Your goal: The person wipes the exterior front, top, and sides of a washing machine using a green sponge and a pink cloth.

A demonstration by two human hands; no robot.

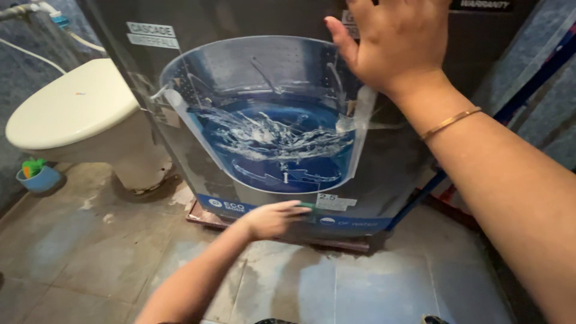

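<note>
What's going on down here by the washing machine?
A person is bent over the front of a dark washing machine in a tiled bathroom. Their right hand lies flat against its upper front, fingers spread. Their left hand presses a small green thing, too blurred to identify, against the blue strip along the bottom of the big sticker. A white toilet stands beside the machine.

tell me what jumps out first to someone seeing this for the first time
The big blue splash sticker on the front of the dark washing machine fills the middle. The right hand presses flat against the machine's upper front, while the left hand holds a green object at the sticker's lower edge. A white toilet stands at the left.
</note>
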